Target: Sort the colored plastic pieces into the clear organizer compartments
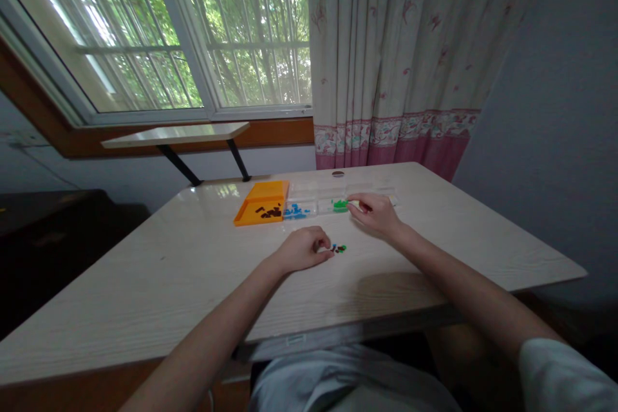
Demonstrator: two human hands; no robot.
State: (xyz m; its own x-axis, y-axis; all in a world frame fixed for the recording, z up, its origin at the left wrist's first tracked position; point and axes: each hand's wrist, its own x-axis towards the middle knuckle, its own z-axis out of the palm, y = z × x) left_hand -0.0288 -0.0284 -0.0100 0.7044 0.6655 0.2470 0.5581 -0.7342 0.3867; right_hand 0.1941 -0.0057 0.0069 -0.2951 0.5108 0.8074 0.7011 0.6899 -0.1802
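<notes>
My left hand (305, 250) rests low over the table with its thumb and fingers curled together. Its fingertips meet the left end of a small cluster of blue, dark brown and green pieces (340, 248). Farther back, my right hand (379, 215) has its fingers bent closed beside the green pieces (340, 205) in a clear compartment box (318, 207). Whatever its fingertips hold, if anything, is too small to make out. Blue pieces (295, 211) lie in the compartment to the left. Dark brown pieces (270, 212) lie in an open orange case (246, 214).
The pale wooden table (193, 290) ends close to my lap. A raised shelf (178, 134) on black supports stands at the back left. A round dark spot (338, 174) marks the rear edge, below a patterned curtain (386, 77) and a barred window (251, 32).
</notes>
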